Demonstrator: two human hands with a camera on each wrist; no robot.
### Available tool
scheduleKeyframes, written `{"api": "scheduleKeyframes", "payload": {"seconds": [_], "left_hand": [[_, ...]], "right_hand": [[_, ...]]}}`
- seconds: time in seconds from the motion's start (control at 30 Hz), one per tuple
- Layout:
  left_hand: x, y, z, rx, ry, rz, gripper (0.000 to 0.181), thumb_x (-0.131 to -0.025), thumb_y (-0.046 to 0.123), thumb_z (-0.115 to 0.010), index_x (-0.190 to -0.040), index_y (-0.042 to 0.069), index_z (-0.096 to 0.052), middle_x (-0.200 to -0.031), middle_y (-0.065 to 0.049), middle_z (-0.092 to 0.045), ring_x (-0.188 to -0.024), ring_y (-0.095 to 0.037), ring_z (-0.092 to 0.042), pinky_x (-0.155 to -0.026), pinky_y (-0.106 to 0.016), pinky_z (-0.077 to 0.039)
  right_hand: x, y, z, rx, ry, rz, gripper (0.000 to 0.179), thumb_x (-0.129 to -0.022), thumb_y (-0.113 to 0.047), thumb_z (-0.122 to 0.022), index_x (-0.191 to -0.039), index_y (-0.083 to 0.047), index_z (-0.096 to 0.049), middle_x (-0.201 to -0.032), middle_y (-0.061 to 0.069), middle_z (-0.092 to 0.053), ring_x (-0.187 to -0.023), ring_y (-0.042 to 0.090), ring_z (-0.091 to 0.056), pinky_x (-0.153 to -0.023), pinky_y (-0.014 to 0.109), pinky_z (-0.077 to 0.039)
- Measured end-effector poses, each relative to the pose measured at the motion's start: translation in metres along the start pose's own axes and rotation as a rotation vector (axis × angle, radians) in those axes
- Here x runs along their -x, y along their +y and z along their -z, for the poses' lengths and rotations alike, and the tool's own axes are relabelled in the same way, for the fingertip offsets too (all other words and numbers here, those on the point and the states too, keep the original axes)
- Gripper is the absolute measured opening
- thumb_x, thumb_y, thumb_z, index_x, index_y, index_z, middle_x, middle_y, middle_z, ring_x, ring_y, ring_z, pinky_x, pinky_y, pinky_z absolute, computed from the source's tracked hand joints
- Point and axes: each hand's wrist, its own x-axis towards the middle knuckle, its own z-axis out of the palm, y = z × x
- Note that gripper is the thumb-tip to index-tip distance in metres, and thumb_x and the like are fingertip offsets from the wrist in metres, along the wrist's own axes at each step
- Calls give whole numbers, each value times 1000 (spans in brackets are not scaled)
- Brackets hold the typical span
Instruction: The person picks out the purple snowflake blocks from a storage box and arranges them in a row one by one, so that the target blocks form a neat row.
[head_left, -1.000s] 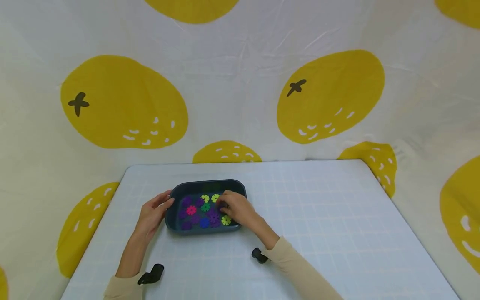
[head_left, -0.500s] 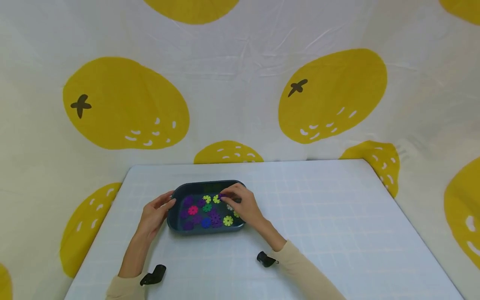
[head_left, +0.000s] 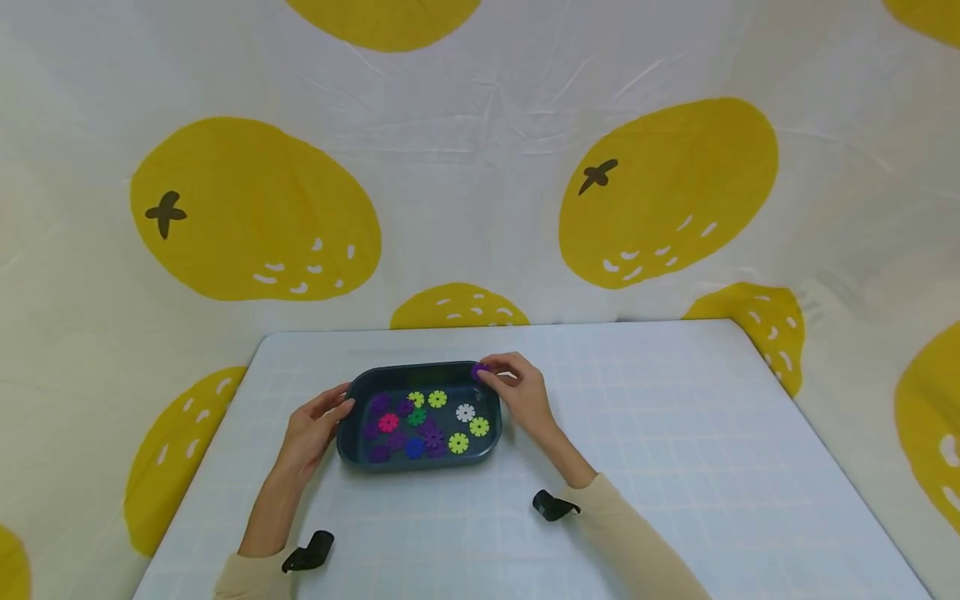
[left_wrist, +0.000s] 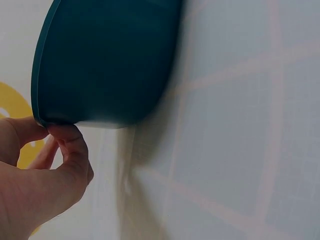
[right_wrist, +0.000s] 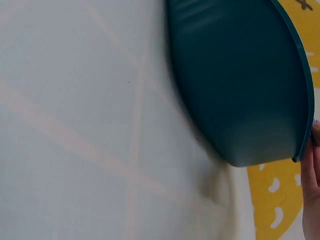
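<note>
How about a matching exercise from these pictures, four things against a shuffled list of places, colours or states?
Column one
1. left grip
2. right grip
3. tray
4. white piece

Column two
A. lying inside the tray
B. dark blue-green
C. pinching a purple piece
D. pinching the tray's left end

Pairs: 1-D, 2-C, 3-B, 4-A

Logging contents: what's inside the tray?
Inside the tray: four yellow discs, one white disc, one pink disc, one green disc, one blue disc and several overlapping purple discs. Anything beneath them is hidden. The right hand pinches another purple disc.
</note>
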Motion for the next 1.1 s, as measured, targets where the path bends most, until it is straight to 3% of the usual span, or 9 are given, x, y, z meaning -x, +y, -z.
{"api": "scheduleKeyframes", "payload": {"seconds": [0.2,0.43,0.73,0.87,1.1], "left_hand": [[0,0,1,-4,2,9,58,-100,28,-71,-152,13,-51,-153,-9,-46,-114,-8,-53,-84,-15,-48],[-1,-1,1,9,5,2,58,-99,28,-72,-152,13,-52,-152,-9,-46,-114,-8,-53,-84,-15,-48],[-1,-3,2,25,6,-13,60,-98,30,-74,-151,12,-53,-149,-9,-48,-107,-5,-56,-83,-17,-49],[-2,-3,1,34,5,-15,59,-98,29,-74,-150,11,-54,-147,-8,-49,-107,-5,-56,-83,-17,-49],[-1,-3,1,26,1,-39,59,-98,27,-73,-151,10,-53,-139,-6,-54,-100,-1,-57,-80,-17,-49]], "right_hand": [[-5,5,16,-27,78,-61,26,-93,-3,-76,-118,3,-70,-116,21,-69,-101,34,-66,-83,20,-56],[-6,-14,34,7,116,-127,27,-94,0,-73,-118,11,-67,-116,26,-68,-101,35,-66,-82,21,-56],[-9,29,50,6,179,-255,27,-94,-10,-77,-117,2,-71,-116,20,-70,-97,21,-68,-82,18,-55],[-9,36,53,54,180,-312,25,-95,-12,-76,-116,0,-71,-115,18,-70,-96,21,-67,-82,17,-54],[-9,43,56,115,160,-344,22,-96,-9,-75,-115,1,-71,-113,19,-71,-92,18,-67,-79,14,-52]]}}
